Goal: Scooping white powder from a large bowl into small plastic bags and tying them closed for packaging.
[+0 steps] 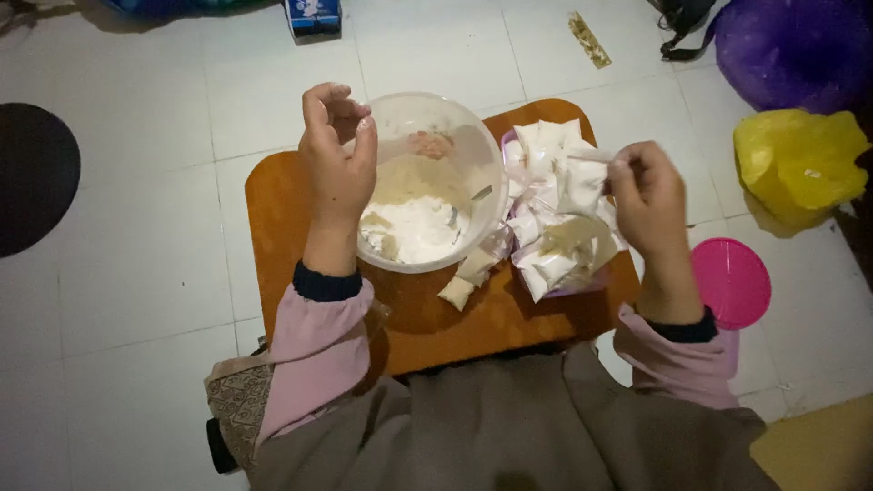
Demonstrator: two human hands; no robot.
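A clear plastic bowl (482, 195) of white and pale yellow powder stands on a small orange wooden table (273, 209). My left hand (338, 164) hovers over the bowl's left rim with fingers curled and pinched; whether it holds anything I cannot tell. My right hand (647, 200) grips a small clear plastic packet (582, 182) of white powder above a pile of similar filled packets (550, 245) heaped in a pink container (582, 284). One filled packet (459, 289) lies on the table in front of the bowl.
A round pink lid (732, 282) lies on the white tiled floor to the right. Beyond it sit a yellow plastic bag (800, 164) and a purple bag (796, 50). A black round mat (32, 177) is at the far left. A small carton (312, 15) stands at the top.
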